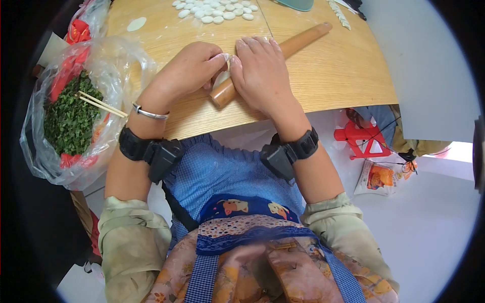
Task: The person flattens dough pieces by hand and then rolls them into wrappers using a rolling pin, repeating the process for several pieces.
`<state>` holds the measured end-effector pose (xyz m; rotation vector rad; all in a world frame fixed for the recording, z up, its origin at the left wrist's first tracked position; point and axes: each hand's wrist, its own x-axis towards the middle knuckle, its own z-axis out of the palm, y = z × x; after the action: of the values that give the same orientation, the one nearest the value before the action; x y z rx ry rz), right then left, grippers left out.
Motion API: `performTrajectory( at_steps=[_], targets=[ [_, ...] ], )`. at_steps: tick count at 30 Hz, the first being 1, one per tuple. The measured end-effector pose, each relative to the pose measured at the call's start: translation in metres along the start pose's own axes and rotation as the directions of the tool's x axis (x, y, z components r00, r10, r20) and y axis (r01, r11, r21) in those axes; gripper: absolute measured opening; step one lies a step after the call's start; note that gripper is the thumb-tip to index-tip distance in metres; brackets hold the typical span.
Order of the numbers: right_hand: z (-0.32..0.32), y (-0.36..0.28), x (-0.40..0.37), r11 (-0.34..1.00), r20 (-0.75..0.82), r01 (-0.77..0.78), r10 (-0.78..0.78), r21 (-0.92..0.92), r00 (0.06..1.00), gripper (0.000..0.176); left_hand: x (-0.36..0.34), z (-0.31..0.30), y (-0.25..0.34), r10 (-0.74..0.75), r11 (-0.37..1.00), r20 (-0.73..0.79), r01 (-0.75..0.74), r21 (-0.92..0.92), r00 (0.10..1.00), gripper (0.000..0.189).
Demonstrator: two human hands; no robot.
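Observation:
A wooden rolling pin [308,39] lies slantwise across the table, its near end by the table's front edge. My right hand [261,73] rests over the pin with its palm down and fingers lying forward. To its left, my left hand [199,68] is closed, with thumb and fingers pinching the edge of a thin pale dough piece [222,78]. That piece lies beside the pin and is mostly hidden by the hands. Both hands are dusted with flour, and the right thumb almost meets the left fingertips.
Many small dough rounds [214,9] lie at the table's [348,76] back, with one flat wrapper [136,23] to their left. A plastic bag of chopped greens [70,116] with chopsticks [102,104] stands at left. A braided dough strip [339,14] is back right; a red stool [361,139] is below.

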<state>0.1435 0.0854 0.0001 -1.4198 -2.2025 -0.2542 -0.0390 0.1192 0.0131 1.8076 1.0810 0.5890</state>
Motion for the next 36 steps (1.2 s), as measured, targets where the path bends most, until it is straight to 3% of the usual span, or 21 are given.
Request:
performTrajectory(
  at_steps=[5,7,11,13,14,17,19,23,26,28,36],
  targets=[
    [-0.003,0.0,-0.002,0.999,0.032,-0.02,0.019,0.026,0.999,0.045,-0.003,0.0,0.003,0.015,0.999,-0.004,-0.015,0.047,1.0,0.027],
    [-0.009,0.001,-0.019,0.998,0.015,-0.049,0.049,0.035,0.999,0.047,-0.004,0.001,0.001,0.123,0.987,-0.007,-0.122,0.101,0.992,0.021],
    [-0.026,0.004,-0.049,0.998,0.005,-0.057,0.057,0.018,0.998,0.05,-0.005,-0.002,0.001,0.109,0.989,0.055,-0.114,0.097,0.993,0.013],
    [-0.03,0.005,-0.057,0.997,0.019,-0.073,0.073,0.013,0.997,0.052,-0.01,-0.006,0.011,-0.075,0.993,0.148,0.088,-0.08,0.986,0.013],
    [-0.03,0.005,-0.056,0.997,0.017,-0.074,0.074,0.01,0.997,0.052,-0.009,-0.006,0.01,-0.072,0.993,0.149,0.084,-0.08,0.986,0.013],
    [-0.029,0.003,-0.051,0.998,0.023,-0.063,0.063,0.009,0.998,0.052,-0.006,-0.009,0.005,-0.034,0.996,0.119,0.024,0.081,0.992,0.016],
    [-0.024,0.002,-0.042,0.999,-0.001,-0.03,0.03,-0.018,1.0,0.05,-0.004,-0.008,-0.002,0.083,0.983,0.057,-0.091,0.158,0.995,0.02],
    [-0.01,0.0,-0.017,1.0,0.013,-0.022,0.022,0.007,1.0,0.046,-0.004,-0.01,-0.002,0.106,0.979,0.027,-0.109,0.173,0.994,0.025],
    [-0.003,0.0,-0.007,1.0,-0.005,-0.008,0.008,0.011,1.0,0.043,-0.002,-0.011,0.002,0.068,0.973,0.09,-0.086,0.214,0.994,0.029],
    [-0.004,0.001,-0.006,1.0,0.033,-0.01,0.009,0.027,0.999,0.045,-0.002,-0.007,0.003,0.074,0.973,0.03,-0.078,0.219,0.997,0.024],
    [-0.03,0.005,-0.056,0.997,0.033,-0.068,0.067,0.029,0.997,0.05,-0.006,-0.001,0.005,0.142,0.973,0.035,-0.146,0.18,0.989,0.016]
  ],
)
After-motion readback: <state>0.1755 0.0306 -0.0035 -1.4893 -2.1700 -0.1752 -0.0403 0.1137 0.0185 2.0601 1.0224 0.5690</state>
